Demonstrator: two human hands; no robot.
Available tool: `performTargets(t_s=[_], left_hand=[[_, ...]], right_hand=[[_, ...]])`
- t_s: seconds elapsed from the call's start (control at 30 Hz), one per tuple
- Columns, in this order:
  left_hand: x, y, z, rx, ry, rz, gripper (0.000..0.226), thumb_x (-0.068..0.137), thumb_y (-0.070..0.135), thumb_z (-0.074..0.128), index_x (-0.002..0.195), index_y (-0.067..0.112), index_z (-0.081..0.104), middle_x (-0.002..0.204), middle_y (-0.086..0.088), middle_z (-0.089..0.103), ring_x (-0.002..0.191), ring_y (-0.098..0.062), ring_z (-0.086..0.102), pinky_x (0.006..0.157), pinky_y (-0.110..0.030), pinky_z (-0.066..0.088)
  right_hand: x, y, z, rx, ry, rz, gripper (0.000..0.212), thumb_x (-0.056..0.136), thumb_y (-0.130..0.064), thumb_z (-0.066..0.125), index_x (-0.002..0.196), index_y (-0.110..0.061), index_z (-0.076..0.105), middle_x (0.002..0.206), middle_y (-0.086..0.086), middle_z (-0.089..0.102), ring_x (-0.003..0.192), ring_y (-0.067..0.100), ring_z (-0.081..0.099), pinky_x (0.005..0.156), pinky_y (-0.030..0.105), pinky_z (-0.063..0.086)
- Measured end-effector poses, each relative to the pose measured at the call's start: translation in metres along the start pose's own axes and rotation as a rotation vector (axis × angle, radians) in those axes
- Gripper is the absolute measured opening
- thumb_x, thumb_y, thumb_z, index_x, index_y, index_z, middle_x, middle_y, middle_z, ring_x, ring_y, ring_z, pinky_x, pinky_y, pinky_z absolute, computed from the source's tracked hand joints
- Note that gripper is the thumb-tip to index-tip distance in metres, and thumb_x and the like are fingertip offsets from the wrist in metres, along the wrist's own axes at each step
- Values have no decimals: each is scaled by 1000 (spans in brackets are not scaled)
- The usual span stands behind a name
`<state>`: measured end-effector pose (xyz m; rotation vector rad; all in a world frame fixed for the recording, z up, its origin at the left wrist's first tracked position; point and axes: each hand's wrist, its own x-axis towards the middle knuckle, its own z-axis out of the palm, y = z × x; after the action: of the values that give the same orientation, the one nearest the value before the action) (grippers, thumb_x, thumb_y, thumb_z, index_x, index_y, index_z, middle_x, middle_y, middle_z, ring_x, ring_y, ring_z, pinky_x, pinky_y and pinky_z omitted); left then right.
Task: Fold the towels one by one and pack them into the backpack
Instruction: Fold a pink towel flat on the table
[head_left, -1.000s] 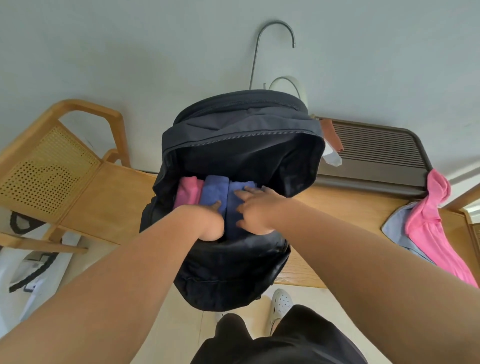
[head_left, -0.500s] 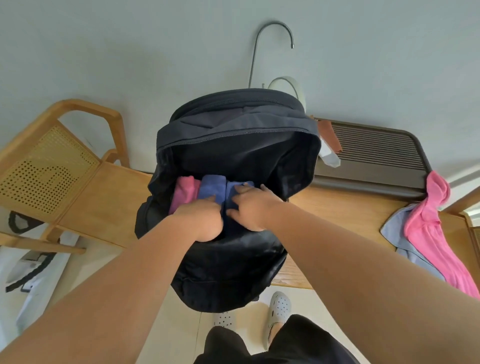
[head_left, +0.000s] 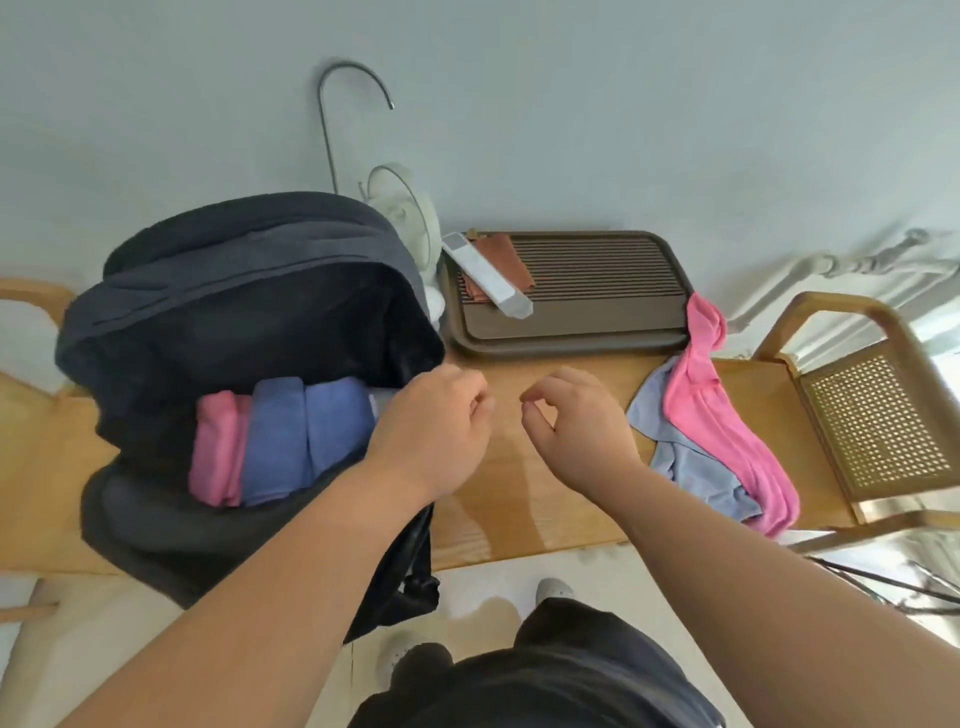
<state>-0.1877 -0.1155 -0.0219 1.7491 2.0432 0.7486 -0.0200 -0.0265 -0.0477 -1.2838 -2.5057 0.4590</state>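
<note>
A black backpack (head_left: 218, 291) lies open on the wooden table (head_left: 524, 499) at the left. Inside it stand a folded pink towel (head_left: 215, 447) and two folded blue towels (head_left: 301, 436) side by side. My left hand (head_left: 434, 431) hovers at the bag's right edge with loosely curled fingers and holds nothing. My right hand (head_left: 571, 426) hangs over the bare wood in the middle, fingers loosely curled, empty. To the right lie an unfolded pink towel (head_left: 722, 421) and a light blue towel (head_left: 685, 462) under it.
A brown slatted tray (head_left: 582, 332) at the back holds a white remote (head_left: 485, 275) and a rust cloth (head_left: 504, 260). A small white fan (head_left: 410, 208) and a curved metal faucet (head_left: 327, 130) stand behind the bag. A cane-backed chair (head_left: 872, 415) flanks the right.
Both hands have left the inside of the backpack and moved right, over the table. The view has swung right, so the backpack now sits at the left.
</note>
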Motion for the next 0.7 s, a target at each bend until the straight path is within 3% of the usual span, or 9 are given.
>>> performTargets(t_s=[0.1,0.2,0.33,0.47,0.63,0.7], left_hand=[[17,17,26,-9,-60,-9,18,101,32,48,98,23,63,98,6,57,91,-16,54,80,-37,47],[43,44,65,-32,-149,-85,18,101,34,50,108,24,62,110,6,57,100,-16,56,89,-39,48],[81,86,122,44,-305,-190,32,101,39,51,130,26,55,134,7,48,116,-15,52,99,-37,46],[118,125,172,82,-404,-222,37,100,38,52,134,24,52,143,2,45,123,-20,51,102,-34,43],[155,170,220,84,-499,-254,43,100,39,52,141,25,48,145,-2,46,123,-22,52,97,-31,40],[165,178,242,93,-554,-243,44,100,35,54,141,22,48,144,-5,47,122,-23,54,100,-32,42]], right_hand=[[-2,43,-5,-5,-12,90,17,92,-30,61,100,-20,73,103,-4,64,103,19,56,82,29,42],[-6,109,-11,-87,-129,173,27,93,-38,58,112,-23,71,118,-3,60,113,21,53,94,34,44],[-8,207,-28,-151,-330,363,44,93,-48,50,132,-31,58,140,-2,49,130,26,43,106,42,36],[-9,296,-45,-162,-480,505,56,92,-54,49,145,-37,44,155,2,35,138,33,35,110,50,33],[-20,356,-49,-145,-684,448,64,85,-56,57,145,-38,41,148,2,39,132,31,42,105,48,41],[-25,369,-47,-151,-673,378,70,82,-55,63,145,-37,40,146,0,39,131,28,42,102,46,45]])
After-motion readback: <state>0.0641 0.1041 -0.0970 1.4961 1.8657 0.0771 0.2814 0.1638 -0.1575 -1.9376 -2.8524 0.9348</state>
